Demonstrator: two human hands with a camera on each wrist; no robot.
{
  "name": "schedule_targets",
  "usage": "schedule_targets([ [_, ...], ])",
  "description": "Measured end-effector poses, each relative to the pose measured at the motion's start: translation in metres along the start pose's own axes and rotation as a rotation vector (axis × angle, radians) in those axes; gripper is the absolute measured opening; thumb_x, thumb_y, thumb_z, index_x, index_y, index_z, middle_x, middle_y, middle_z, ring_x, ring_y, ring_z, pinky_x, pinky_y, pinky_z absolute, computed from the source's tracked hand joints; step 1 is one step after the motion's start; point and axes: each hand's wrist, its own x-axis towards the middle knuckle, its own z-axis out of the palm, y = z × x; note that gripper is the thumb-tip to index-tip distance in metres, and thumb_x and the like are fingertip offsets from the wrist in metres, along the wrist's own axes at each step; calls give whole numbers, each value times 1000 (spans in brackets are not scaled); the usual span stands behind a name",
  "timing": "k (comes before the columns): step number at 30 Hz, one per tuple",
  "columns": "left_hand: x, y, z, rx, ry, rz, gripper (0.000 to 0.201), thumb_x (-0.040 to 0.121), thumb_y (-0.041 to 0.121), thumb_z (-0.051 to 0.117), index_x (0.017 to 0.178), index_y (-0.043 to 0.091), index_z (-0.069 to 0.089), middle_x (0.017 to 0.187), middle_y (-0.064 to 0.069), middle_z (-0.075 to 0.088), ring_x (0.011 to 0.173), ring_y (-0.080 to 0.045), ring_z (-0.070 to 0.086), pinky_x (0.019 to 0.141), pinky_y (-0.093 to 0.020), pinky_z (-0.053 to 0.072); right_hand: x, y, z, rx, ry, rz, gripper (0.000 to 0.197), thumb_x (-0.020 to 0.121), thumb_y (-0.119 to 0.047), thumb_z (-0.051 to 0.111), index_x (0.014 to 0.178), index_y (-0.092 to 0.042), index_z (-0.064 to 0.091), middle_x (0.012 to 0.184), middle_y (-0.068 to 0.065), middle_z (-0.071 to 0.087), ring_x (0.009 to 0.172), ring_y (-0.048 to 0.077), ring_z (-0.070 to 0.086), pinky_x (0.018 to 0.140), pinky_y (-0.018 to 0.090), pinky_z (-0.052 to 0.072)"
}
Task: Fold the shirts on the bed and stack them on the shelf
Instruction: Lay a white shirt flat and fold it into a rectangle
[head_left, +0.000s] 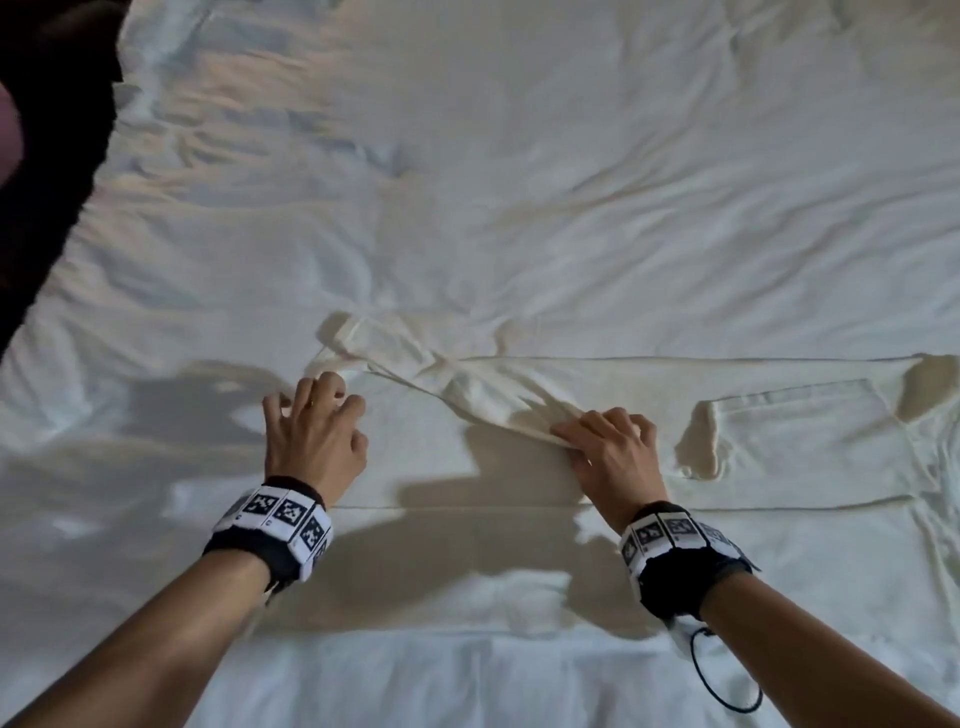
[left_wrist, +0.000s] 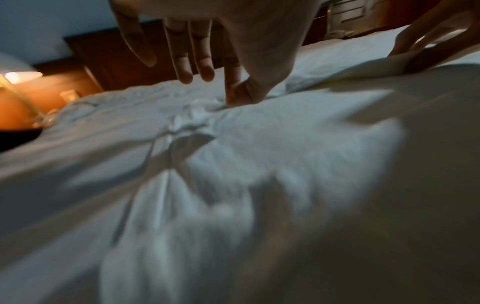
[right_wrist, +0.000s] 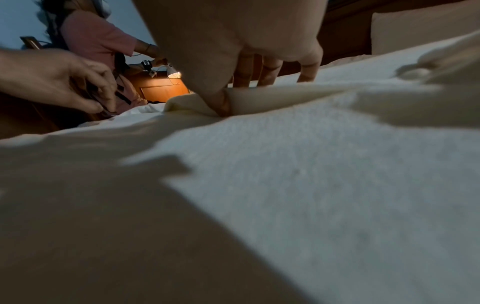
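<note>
A cream shirt (head_left: 727, 415) lies spread flat across the near part of the white bed (head_left: 519, 156), its bunched sleeve or collar end pointing left. My right hand (head_left: 587, 431) pinches a raised fold of the shirt near its middle. In the right wrist view the thumb presses into that fold (right_wrist: 285, 94). My left hand (head_left: 332, 410) is at the shirt's left end, fingers spread and loosely curled, tips down at the cloth. The left wrist view shows those fingers (left_wrist: 184, 70) hanging just above the fabric, gripping nothing that I can see.
Dark wooden furniture (head_left: 47, 156) borders the bed's left side. Another person in a pink top (right_wrist: 96, 41) stands past the bed by a lit lamp (right_wrist: 174, 73). A pillow (right_wrist: 415, 26) sits at the head end. Wrinkled sheet stretches far beyond the shirt.
</note>
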Motion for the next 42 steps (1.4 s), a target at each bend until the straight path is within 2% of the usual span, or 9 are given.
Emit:
schedule_targets([
  [6, 32, -3, 18, -585, 15, -390, 29, 84, 26, 63, 112, 19, 60, 116, -7, 55, 106, -32, 57, 89, -47, 47, 13, -17, 8, 27, 16, -52, 35, 68, -10, 66, 99, -25, 71, 91, -2, 64, 85, 30, 59, 78, 47, 43],
  [11, 89, 2, 19, -582, -46, -522, 43, 93, 44, 52, 126, 17, 56, 126, -11, 55, 120, -33, 48, 99, -45, 40, 17, -29, 15, 46, 16, -35, 22, 75, -21, 57, 92, -29, 69, 88, -9, 66, 81, 25, 62, 76, 43, 43],
  [13, 100, 2, 22, -493, -157, -504, 45, 94, 49, 49, 124, 16, 57, 129, -13, 55, 123, -34, 46, 100, -45, 38, 16, -30, 16, 68, 2, -3, 24, 79, -29, 48, 92, -31, 68, 88, -11, 67, 81, 24, 61, 77, 43, 42],
  [18, 101, -4, 23, -486, -160, -595, 39, 91, 35, 56, 119, 8, 57, 128, -18, 50, 123, -36, 40, 96, -47, 38, 16, -30, 16, 131, 0, 54, 28, 82, -38, 43, 87, -32, 71, 86, -11, 70, 79, 23, 62, 77, 44, 42],
  [22, 86, -11, 10, -557, 93, -476, 22, 89, 28, 61, 101, 10, 62, 119, -14, 52, 118, -34, 42, 90, -44, 37, 20, -32, 11, 150, 31, 90, 24, 83, -35, 48, 84, -28, 71, 81, -8, 69, 76, 25, 63, 73, 42, 42],
  [25, 64, -23, -10, -775, 297, -494, 24, 87, 27, 70, 95, 5, 65, 98, -11, 63, 94, -28, 56, 80, -32, 41, 21, -34, -2, 171, 108, 61, 12, 84, -26, 58, 85, -24, 70, 79, -8, 66, 75, 22, 61, 73, 38, 40],
  [30, 1, -41, -4, -1439, 159, -918, 12, 83, 10, 74, 92, 3, 68, 72, -8, 66, 46, -8, 56, 49, -20, 47, 6, -38, -16, 177, 114, 24, 13, 78, -29, 51, 78, -26, 64, 76, -11, 62, 74, 15, 57, 78, 40, 41],
  [35, -42, -37, 35, -1430, -71, -1136, 21, 79, 11, 78, 96, 3, 69, 79, -15, 74, 67, -29, 73, 66, -44, 60, -10, -34, 3, 27, -141, 5, 16, 73, -31, 52, 81, -27, 65, 86, -10, 63, 84, 22, 60, 81, 46, 40],
  [42, -37, -45, 28, -1465, 63, -1123, 11, 77, -1, 77, 82, 4, 68, 80, -12, 72, 61, -22, 71, 60, -28, 59, -2, -37, -5, 178, -21, 15, 13, 70, -15, 58, 76, -22, 66, 79, -8, 61, 74, 20, 58, 69, 37, 42],
])
